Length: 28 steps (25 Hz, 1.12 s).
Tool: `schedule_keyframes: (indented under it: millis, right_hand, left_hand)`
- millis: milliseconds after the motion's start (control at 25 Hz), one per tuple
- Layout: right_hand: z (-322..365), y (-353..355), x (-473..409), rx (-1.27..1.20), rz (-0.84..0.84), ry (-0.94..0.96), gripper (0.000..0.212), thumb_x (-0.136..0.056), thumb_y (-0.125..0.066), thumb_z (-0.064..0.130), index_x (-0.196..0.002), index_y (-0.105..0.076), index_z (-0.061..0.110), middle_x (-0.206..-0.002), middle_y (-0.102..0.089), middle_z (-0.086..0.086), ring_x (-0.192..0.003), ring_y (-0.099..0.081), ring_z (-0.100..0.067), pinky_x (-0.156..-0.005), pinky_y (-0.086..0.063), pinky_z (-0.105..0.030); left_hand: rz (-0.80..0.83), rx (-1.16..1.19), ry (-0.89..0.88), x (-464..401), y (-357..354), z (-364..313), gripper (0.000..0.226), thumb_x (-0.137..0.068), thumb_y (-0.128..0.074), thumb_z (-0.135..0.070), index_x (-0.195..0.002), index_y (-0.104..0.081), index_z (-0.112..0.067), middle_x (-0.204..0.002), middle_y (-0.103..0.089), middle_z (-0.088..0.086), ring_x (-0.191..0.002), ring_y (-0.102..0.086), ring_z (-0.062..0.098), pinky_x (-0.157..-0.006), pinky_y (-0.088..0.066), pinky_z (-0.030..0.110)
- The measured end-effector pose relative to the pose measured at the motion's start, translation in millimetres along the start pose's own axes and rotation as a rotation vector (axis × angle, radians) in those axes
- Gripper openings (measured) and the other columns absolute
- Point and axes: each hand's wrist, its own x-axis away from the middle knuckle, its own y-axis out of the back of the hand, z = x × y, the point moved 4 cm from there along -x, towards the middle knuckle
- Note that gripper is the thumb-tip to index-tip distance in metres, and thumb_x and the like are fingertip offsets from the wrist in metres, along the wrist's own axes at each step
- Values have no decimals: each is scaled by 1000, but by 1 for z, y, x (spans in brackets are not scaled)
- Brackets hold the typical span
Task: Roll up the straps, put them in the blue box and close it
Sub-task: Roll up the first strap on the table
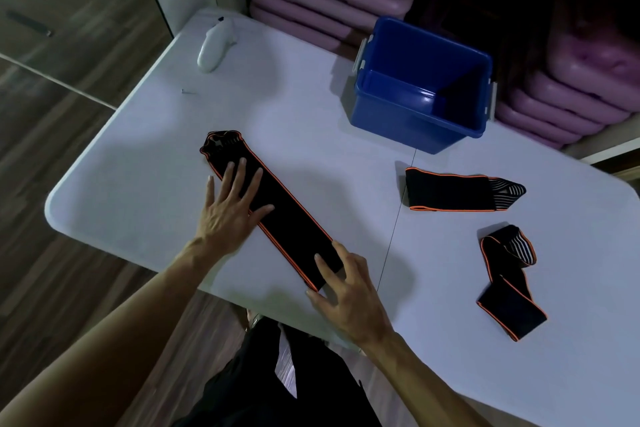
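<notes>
Long strap (277,208) lies flat and diagonal on the table (138,166), well short of the blue box (420,87). Left hand (230,210) spread, fingers pressing its far half. Right hand (349,288) fingers loosely curled at the near end, grip not yet closed on it.

Risks:
- roll starts skewed, telescopes
- elastic springs loose once released
- two folded straps (450,189) nearer the box, unrolled
- no lid in view
</notes>
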Motion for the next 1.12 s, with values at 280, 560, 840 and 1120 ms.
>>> schedule_keyframes:
  millis: [280,560,840,1120]
  right_hand:
    - [-10,3,-2,26,100,194,61,-93,-58,42,-145,-42,15,-140,-32,-13,-115,-44,-29,-87,-57,-32]
    - [-20,10,-10,39,142,394,55,-97,-58,18,-148,-38,16,-136,-46,-13,-102,-49,-28,-86,-55,-33]
    - [-31,15,-25,27,187,653,51,-95,-60,9,-143,-45,9,-128,-53,-18,-100,-53,-33,-81,-55,-39]
    - [-24,11,-37,-20,206,661,32,-101,-48,28,-129,-60,17,-128,-55,-13,-113,-50,-30,-90,-48,-45]
  left_hand:
    - [-213,-12,-81,3,24,-16,70,-88,-56,-45,-147,-30,-17,-153,-23,16,-140,-21,37,-114,-20,49]
    - [-244,26,-422,76,0,-61,56,-84,-67,-15,-137,-48,-17,-139,-51,12,-129,-47,30,-105,-42,43]
    - [-240,2,-85,101,8,-78,44,-97,-38,-38,-132,-54,-16,-148,-39,17,-138,-36,32,-111,-35,47]
    - [-297,97,85,146,-11,-108,42,-88,-60,-19,-129,-54,-14,-129,-53,14,-112,-54,30,-86,-53,42]
